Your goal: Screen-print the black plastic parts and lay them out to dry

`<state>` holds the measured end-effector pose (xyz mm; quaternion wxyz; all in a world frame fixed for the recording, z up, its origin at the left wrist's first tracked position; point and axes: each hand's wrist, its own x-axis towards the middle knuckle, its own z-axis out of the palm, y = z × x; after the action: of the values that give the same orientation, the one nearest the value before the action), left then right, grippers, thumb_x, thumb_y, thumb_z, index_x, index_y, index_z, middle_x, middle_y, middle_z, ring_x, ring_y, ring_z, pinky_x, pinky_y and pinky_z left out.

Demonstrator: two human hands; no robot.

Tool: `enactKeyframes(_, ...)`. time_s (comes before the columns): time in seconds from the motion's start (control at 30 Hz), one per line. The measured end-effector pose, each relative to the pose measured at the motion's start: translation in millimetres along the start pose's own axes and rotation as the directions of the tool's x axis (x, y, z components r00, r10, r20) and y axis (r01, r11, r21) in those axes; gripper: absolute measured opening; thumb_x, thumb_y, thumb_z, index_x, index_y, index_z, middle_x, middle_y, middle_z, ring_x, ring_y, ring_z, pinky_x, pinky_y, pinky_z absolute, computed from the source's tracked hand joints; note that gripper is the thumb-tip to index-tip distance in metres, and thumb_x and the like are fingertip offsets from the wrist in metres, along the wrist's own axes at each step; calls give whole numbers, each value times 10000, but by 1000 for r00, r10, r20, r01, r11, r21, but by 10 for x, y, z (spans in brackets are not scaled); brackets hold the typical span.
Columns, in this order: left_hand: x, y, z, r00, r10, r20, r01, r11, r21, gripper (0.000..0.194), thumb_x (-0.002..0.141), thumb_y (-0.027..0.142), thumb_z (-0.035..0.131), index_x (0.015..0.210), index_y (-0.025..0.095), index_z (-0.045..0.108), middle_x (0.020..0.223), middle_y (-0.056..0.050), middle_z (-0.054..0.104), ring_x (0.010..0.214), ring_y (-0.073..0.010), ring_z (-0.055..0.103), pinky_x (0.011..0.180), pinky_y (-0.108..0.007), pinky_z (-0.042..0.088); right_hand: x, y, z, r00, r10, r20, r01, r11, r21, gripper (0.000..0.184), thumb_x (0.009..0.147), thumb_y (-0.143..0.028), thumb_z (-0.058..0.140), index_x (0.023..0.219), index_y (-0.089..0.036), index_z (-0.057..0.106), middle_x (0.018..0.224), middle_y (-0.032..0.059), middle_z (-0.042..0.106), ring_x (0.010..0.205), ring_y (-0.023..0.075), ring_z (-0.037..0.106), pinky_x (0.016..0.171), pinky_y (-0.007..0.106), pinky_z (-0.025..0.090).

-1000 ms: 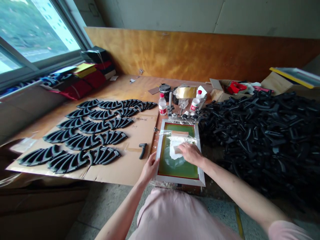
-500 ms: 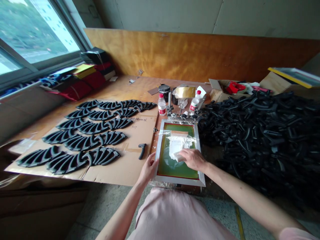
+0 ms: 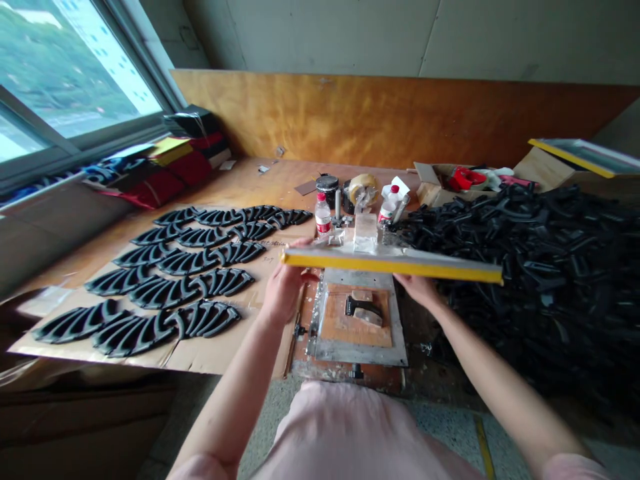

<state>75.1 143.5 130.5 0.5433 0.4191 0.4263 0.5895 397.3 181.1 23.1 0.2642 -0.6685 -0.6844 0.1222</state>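
the left hand (image 3: 285, 290) was closed around the near end of a long yellow-edged frame (image 3: 393, 265), held level above a metal printing bed (image 3: 357, 350); the right hand (image 3: 417, 289) gripped its underside. a curved black plastic piece (image 3: 363, 308) lay on the bed's wooden board (image 3: 355, 330), below the frame.

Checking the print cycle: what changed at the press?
Screen frame swung up off the bed, left hand and right hand under its edge; right hand let go of the cloth. A brown pad with a black part now shows. Rows of black parts and the heap unchanged.
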Motion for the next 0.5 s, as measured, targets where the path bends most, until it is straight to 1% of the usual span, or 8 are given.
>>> enactKeyframes(0.13, 294, 114, 162, 999, 43, 16, -42, 998, -55, 581, 870, 664, 446, 1225, 208, 513, 955, -68, 700, 884, -178, 668, 642, -246, 508, -436, -147, 521, 937, -204, 284, 266, 944, -197, 239, 815, -388, 720, 772, -163, 652, 897, 68, 694, 888, 194, 632, 774, 257, 465)
enactKeyframes(0.2, 180, -53, 198, 996, 24, -82, -32, 995, -93, 559, 867, 634, 492, 1250, 227, 488, 971, -59, 703, 857, -166, 673, 639, -241, 510, -552, -306, 643, 923, -165, 349, 268, 925, -271, 188, 892, -337, 643, 852, -154, 629, 929, 103, 682, 941, 221, 623, 810, 291, 451)
enactKeyframes(0.27, -116, -369, 231, 985, -151, -84, 143, 985, -93, 539, 842, 607, 559, 1201, 206, 525, 1012, -81, 706, 840, -176, 679, 626, -247, 514, -660, -512, 682, 938, -61, 342, 169, 941, -294, 182, 961, -314, 530, 934, -149, 603, 892, 112, 677, 893, 225, 629, 765, 298, 450)
enactKeyframes(0.3, -304, -559, 246, 949, -316, -16, 314, 947, -63, 540, 815, 614, 591, 1130, 177, 563, 1011, -104, 709, 820, -192, 682, 609, -257, 514, -724, -632, 688, 950, -29, 312, 124, 949, -289, 193, 979, -314, 490, 965, -149, 591, 882, 114, 674, 876, 228, 628, 752, 303, 450)
enactKeyframes(0.33, -498, -751, 259, 868, -488, 89, 491, 871, -12, 546, 791, 613, 620, 1103, 167, 585, 1062, -128, 705, 856, -221, 686, 609, -276, 520, -796, -755, 693, 960, -37, 276, 115, 956, -271, 197, 988, -312, 465, 981, -154, 581, 890, 115, 671, 879, 232, 623, 758, 311, 450)
enactKeyframes(0.4, -822, -1090, 254, 757, -628, 178, 643, 765, -35, 529, 803, 639, 581, 1036, 165, 602, 1083, -137, 698, 913, -240, 680, 657, -307, 534, -936, -961, 690, 949, -191, 253, 242, 952, -189, 166, 986, -290, 462, 968, -173, 578, 931, 109, 663, 925, 234, 602, 812, 327, 448)
enactKeyframes(0.43, -921, -1219, 220, 731, -661, 171, 677, 733, -62, 521, 804, 647, 568, 996, 164, 600, 1050, -133, 701, 897, -233, 679, 671, -316, 535, -988, -1010, 669, 915, -300, 269, 342, 931, -127, 146, 980, -274, 472, 945, -184, 582, 939, 98, 660, 939, 230, 591, 836, 331, 445)
enactKeyframes(0.5, -957, -1378, 46, 745, -665, 58, 667, 741, -76, 509, 791, 658, 560, 935, 170, 579, 921, -99, 702, 769, -195, 668, 653, -308, 522, -1018, -928, 553, 849, -433, 303, 461, 887, -21, 118, 962, -230, 492, 925, -197, 599, 945, 75, 659, 945, 214, 583, 853, 323, 445)
